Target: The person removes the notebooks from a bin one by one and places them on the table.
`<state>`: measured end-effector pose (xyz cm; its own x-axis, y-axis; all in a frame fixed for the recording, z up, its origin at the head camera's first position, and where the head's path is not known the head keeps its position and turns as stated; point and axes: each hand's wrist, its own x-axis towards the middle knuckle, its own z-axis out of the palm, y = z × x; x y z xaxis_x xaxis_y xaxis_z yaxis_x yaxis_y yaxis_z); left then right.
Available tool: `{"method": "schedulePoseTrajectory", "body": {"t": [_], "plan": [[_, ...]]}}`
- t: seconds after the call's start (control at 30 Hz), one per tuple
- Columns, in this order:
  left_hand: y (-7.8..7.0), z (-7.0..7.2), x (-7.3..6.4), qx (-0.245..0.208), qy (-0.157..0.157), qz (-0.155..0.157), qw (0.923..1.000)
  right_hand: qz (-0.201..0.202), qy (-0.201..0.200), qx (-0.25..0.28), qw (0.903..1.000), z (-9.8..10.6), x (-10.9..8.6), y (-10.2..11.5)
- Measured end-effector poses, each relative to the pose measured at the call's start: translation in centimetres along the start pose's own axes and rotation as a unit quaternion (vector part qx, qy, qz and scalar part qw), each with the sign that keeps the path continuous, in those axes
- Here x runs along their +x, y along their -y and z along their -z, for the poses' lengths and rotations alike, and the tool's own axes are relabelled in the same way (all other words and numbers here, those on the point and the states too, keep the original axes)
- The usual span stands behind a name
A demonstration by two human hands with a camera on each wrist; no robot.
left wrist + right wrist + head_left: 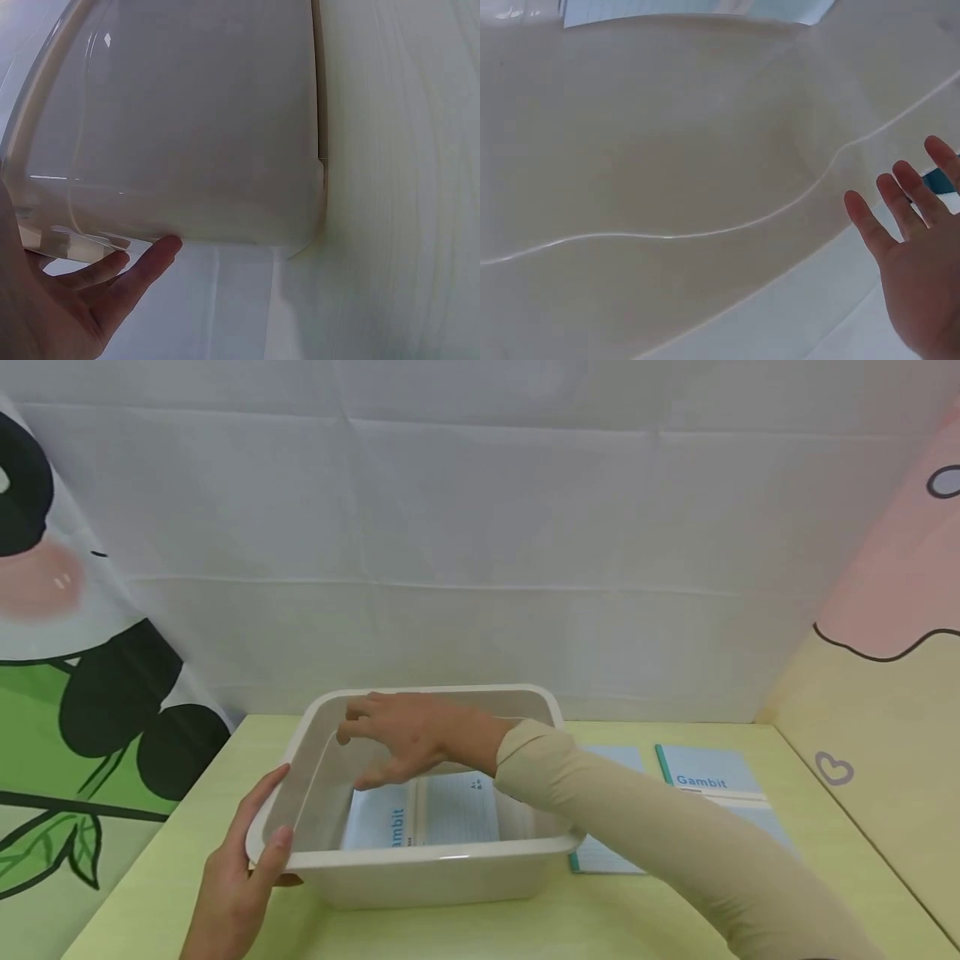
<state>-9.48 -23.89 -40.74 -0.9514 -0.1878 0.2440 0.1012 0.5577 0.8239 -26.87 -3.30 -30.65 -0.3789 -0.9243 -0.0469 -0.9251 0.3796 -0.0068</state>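
Note:
A white plastic tub [435,887] stands on the table, and a light blue notebook [459,810] printed "Gambit" lies flat inside it. My left hand [231,868] grips the tub's near left corner, thumb over the rim and other fingers at the outside. The left wrist view shows its fingertips [166,246] against the tub's outer wall. Above the notebook, inside the outline of the tub, hovers my right hand [411,731], fingers spread and holding nothing. In the right wrist view its fingers [866,221] are extended near the tub's inner wall.
Right of the tub, a blue notebook [606,857] lies on the yellow table [465,935], partly hidden by my right sleeve [637,802]. Another "Gambit" notebook [712,767] lies farther right. A white cloth [495,527] hangs behind, with cartoon-printed panels on both sides.

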Motion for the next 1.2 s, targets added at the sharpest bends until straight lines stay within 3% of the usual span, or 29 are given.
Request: {"method": "schedulePoseTrajectory", "body": {"t": [0.3, 0.7, 0.97, 1.2], "plan": [[0.3, 0.0, -0.2, -0.008, -0.015, -0.013, 0.9998, 0.020, 0.058, -0.064, 0.9960, -1.9, 1.5, 0.7], [0.0, -0.1, -0.1, 0.005, 0.003, -0.008, 1.0000, 0.051, 0.108, -0.126, 0.9848, -5.0, 2.3, 1.7], [-0.1, 0.1, 0.1, 0.014, 0.007, -0.006, 0.9999, 0.058, 0.153, -0.084, 0.9830, -6.9, 2.7, 2.4], [-0.1, 0.1, 0.0, 0.010, -0.006, -0.016, 0.9998, 0.054, 0.193, -0.102, 0.9744, -7.6, 2.7, 2.8]]}}
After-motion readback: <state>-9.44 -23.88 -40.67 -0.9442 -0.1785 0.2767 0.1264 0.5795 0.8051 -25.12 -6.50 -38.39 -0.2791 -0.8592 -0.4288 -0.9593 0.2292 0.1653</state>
